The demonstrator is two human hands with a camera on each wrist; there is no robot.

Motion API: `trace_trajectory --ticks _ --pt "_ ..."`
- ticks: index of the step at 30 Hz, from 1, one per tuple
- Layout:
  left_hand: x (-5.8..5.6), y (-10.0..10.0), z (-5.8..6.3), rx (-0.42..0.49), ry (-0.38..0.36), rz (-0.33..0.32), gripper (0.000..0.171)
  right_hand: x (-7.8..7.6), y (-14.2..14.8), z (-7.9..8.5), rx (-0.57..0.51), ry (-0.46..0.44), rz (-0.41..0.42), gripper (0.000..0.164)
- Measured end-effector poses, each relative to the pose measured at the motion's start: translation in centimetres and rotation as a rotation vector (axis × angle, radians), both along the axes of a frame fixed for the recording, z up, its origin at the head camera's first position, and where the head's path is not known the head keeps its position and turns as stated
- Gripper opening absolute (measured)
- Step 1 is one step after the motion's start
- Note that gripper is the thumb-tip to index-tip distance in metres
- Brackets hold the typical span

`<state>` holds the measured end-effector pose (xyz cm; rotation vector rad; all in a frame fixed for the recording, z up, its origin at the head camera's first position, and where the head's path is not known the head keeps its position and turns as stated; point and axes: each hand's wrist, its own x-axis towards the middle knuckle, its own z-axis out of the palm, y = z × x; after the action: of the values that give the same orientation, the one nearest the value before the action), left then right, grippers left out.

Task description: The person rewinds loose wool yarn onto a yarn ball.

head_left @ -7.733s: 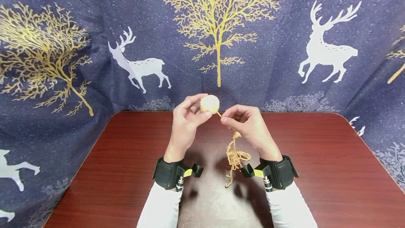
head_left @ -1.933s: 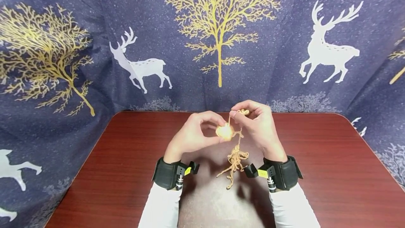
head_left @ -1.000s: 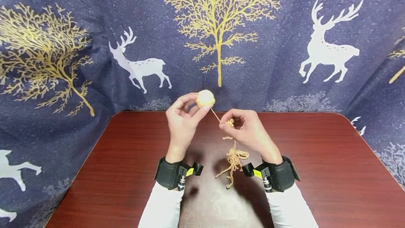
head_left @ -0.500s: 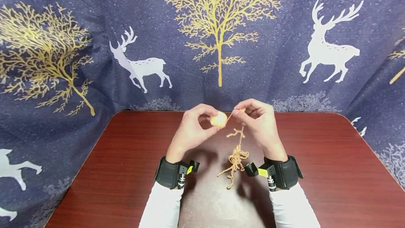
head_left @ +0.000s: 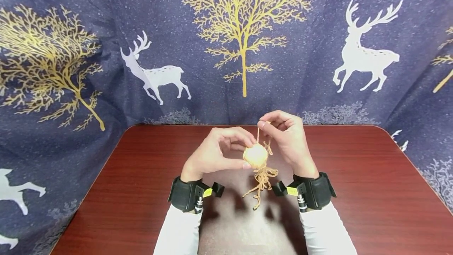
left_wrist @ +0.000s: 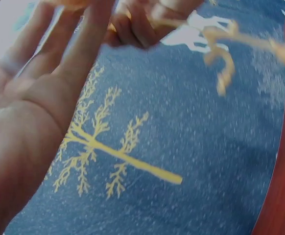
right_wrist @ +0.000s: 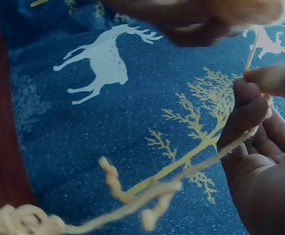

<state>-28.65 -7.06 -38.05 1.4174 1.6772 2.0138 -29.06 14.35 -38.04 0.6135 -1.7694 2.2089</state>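
Observation:
A small pale yellow yarn ball (head_left: pixel 255 156) is pinched between the thumb and fingers of my left hand (head_left: pixel 219 150), raised over the middle of the table. Up and to its right, my right hand (head_left: pixel 283 133) pinches a strand of yarn (head_left: pixel 258 135) that runs taut down to the ball. In the right wrist view more yarn (right_wrist: pixel 201 166) trails out of the right palm, with a knotted bit along it. It leads to a loose tangle of yarn (head_left: pixel 263 176), which shows below the ball in the head view.
The reddish-brown table (head_left: pixel 134 192) has a greyish, brightly lit patch in the middle. Behind it hangs a dark blue cloth (head_left: pixel 219 70) printed with yellow trees and white deer. Black wrist straps with small cameras sit on both wrists.
Over the last second the yarn ball went from upper left down and right, to below my right hand. My right hand rose, so the strand now stands nearly upright. The tangle stays nearly in place.

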Motion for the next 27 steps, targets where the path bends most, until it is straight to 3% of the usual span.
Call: trace_trajectory --ticks 3,8,15,18,21,24,27 --pt "0.1 0.2 0.2 0.166 -0.044 0.032 0.036 -0.1 -0.2 -0.2 0.107 -0.007 0.002 0.006" --pt "0.1 0.5 0.4 0.415 -0.107 0.176 0.034 0.0 -0.5 -0.2 0.287 0.013 -0.011 0.008" --pt "-0.4 0.8 0.5 0.563 -0.209 0.442 0.042 0.6 -0.9 0.1 0.455 0.06 0.001 0.005" --pt "-0.7 0.9 0.4 0.553 -0.222 0.545 0.04 0.8 -1.1 0.1 0.477 0.072 0.024 0.004" --pt "-0.9 0.8 0.1 0.472 -0.193 0.648 0.036 1.0 -1.2 0.3 0.484 0.081 0.044 0.005" --pt "-1.1 0.6 -0.2 0.35 -0.106 0.738 0.036 1.3 -1.2 0.6 0.471 0.101 0.048 0.005" --pt "-1.3 0.3 -0.4 0.231 -0.005 0.785 0.037 1.4 -1.2 0.8 0.436 0.118 0.031 0.006"
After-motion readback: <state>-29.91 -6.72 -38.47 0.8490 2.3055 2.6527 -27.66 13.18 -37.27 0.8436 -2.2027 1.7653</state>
